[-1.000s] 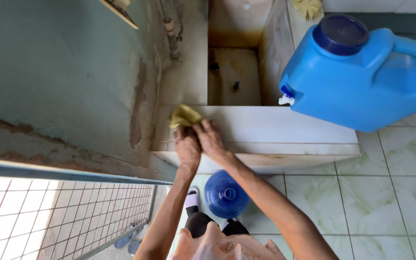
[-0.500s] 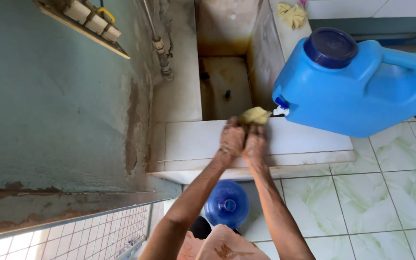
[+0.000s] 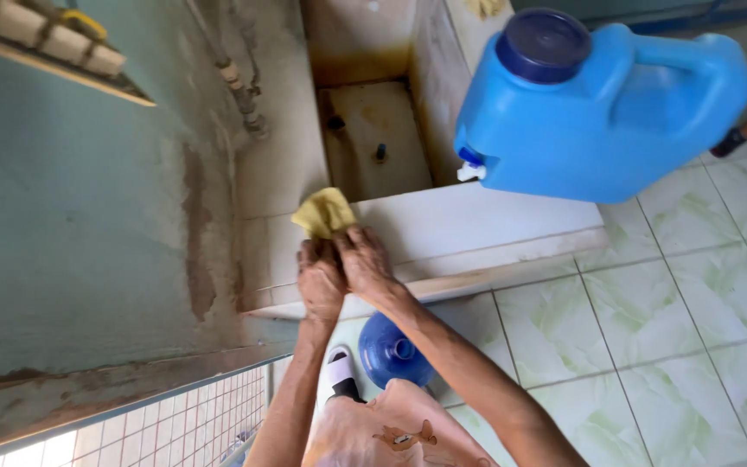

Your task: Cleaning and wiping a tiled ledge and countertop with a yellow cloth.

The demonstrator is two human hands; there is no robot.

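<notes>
Both hands on the cloth (image 3: 325,213), pressed flat onto the white ledge (image 3: 494,229) of the basin (image 3: 372,138). Left hand (image 3: 320,278) and right hand (image 3: 365,264) sit side by side, touching, fingers flat rather than curled; each pins the cloth's near edge, no pinch that I can see. Cloth is at 12 o'clock from the left fingers, about 11 from the right, so left is slightly nearer its middle. It's crumpled, no clear long axis, maybe slightly wider along the ledge (9–3). Most of the bare ledge runs toward 3 o'clock, ending under the blue jug (image 3: 603,108), whose white tap (image 3: 470,171) overhangs the ledge's inner edge. Wall (image 3: 79,233) is close at 9 o'clock. Small blue bottle (image 3: 395,350) on the floor at 6, just below the wrists.
</notes>
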